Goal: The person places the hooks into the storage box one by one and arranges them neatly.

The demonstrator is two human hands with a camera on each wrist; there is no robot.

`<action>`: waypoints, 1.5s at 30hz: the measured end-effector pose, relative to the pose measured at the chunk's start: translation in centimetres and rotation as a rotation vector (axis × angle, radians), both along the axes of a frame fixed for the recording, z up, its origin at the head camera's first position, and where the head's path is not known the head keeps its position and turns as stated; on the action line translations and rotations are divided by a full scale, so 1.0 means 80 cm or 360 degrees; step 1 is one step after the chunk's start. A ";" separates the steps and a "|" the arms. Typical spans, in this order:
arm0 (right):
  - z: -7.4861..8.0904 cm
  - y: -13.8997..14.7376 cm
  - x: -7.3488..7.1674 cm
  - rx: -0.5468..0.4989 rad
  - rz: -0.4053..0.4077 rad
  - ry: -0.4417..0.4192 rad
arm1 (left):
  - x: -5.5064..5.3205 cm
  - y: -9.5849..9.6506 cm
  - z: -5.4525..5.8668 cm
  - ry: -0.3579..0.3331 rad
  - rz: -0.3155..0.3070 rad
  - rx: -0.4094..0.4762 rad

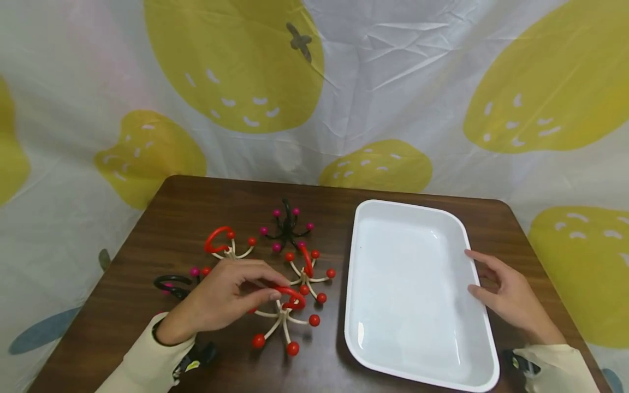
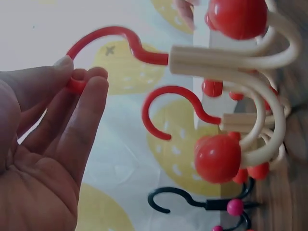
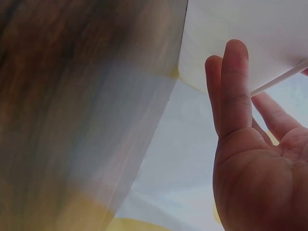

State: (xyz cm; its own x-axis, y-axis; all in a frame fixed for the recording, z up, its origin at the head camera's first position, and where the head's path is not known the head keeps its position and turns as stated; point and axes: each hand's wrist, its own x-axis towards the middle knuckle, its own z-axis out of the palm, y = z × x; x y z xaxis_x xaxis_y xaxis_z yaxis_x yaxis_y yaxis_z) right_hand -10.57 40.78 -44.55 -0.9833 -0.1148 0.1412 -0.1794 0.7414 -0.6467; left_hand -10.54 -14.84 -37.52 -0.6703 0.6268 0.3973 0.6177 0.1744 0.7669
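1. Here's the left hand (image 1: 231, 295), thumb and fingers pinching the curved red top of the near rack (image 1: 284, 315), a piece with cream legs ending in red balls.
2. That near rack sits at the front of the bench (image 1: 211, 196), left of the tray (image 1: 413, 284) and apart from it, hook up and legs splayed; whether all its balls touch the wood, I cannot tell.
3. Over to the right hand (image 1: 511, 297), and it has the tray's right rim: thumb and index fingertips at the edge above, other fingers lying against the outer wall in the right wrist view.
4. The tray itself, white and deep-sided, lies flat on the right half of the bench, its interior bare.
5. Just behind the near rack stands the middle rack (image 1: 304, 277), same red and cream, between the left hand and the tray.
6. Further back and left, the far rack (image 1: 228, 252) makes three of that colour, partly hidden by the left hand.
7. Two black ones with pink balls as well: the back rack (image 1: 286, 232), upright behind the middle one, and the side rack (image 1: 179, 293), mostly covered by the left hand and forearm.
8. Behind it all hangs a pale cloth (image 1: 373, 82) printed with big yellow fruit.
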 end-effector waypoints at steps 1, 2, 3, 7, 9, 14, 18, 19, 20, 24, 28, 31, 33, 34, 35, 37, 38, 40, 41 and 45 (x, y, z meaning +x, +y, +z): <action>0.000 0.000 -0.001 0.0007 0.0001 0.0003 | 0.000 0.001 0.002 -0.0017 0.0002 0.0017; 0.000 0.001 -0.002 0.0014 0.0001 0.0006 | 0.001 0.003 0.004 -0.0042 0.0011 0.0030; 0.000 0.001 -0.003 0.0014 0.0006 0.0005 | 0.001 0.005 0.007 -0.0067 0.0027 0.0036; -0.001 0.003 -0.007 0.0016 0.0004 -0.0014 | 0.003 0.013 0.017 -0.0170 0.0076 0.0069; -0.001 0.004 -0.008 0.0011 0.0003 -0.0023 | 0.003 0.017 0.022 -0.0199 0.0108 0.0081; -0.001 0.003 -0.010 -0.0002 0.0001 -0.0047 | 0.005 0.031 0.035 -0.0301 0.0166 0.0144; -0.002 0.003 -0.009 -0.0020 -0.0002 -0.0060 | 0.005 0.043 0.041 -0.0365 0.0166 0.0199; -0.002 0.002 -0.009 -0.0026 -0.0004 -0.0062 | 0.005 0.046 0.042 -0.0378 0.0162 0.0214; -0.003 0.002 -0.008 -0.0031 -0.0006 -0.0067 | 0.006 0.050 0.043 -0.0387 0.0156 0.0228; -0.004 0.002 -0.006 -0.0047 -0.0010 -0.0087 | 0.006 0.065 0.048 -0.0427 0.0122 0.0285; -0.004 0.002 -0.005 -0.0057 -0.0012 -0.0099 | 0.004 0.082 0.054 -0.0493 0.0096 0.0311; -0.004 0.002 -0.005 -0.0066 -0.0011 -0.0104 | 0.004 0.097 0.060 -0.0546 0.0099 0.0327; -0.004 0.001 -0.004 -0.0070 -0.0009 -0.0105 | 0.003 0.107 0.063 -0.0573 0.0110 0.0338; -0.005 0.002 -0.004 -0.0070 -0.0007 -0.0104 | 0.003 0.112 0.065 -0.0596 0.0122 0.0344; -0.005 0.002 -0.004 -0.0068 -0.0006 -0.0102 | 0.002 0.117 0.067 -0.0613 0.0134 0.0350; -0.005 0.002 -0.004 -0.0071 -0.0004 -0.0098 | 0.001 0.126 0.070 -0.0630 0.0152 0.0355; -0.005 0.002 -0.004 -0.0074 0.0001 -0.0092 | 0.000 0.130 0.071 -0.0624 0.0160 0.0353; -0.006 0.003 -0.004 -0.0076 0.0007 -0.0080 | -0.002 0.140 0.072 -0.0614 0.0165 0.0366; -0.006 0.004 -0.004 -0.0082 0.0011 -0.0077 | -0.003 0.144 0.072 -0.0605 0.0165 0.0368; -0.006 0.005 -0.004 -0.0090 0.0015 -0.0072 | -0.010 0.164 0.073 -0.0541 0.0178 0.0375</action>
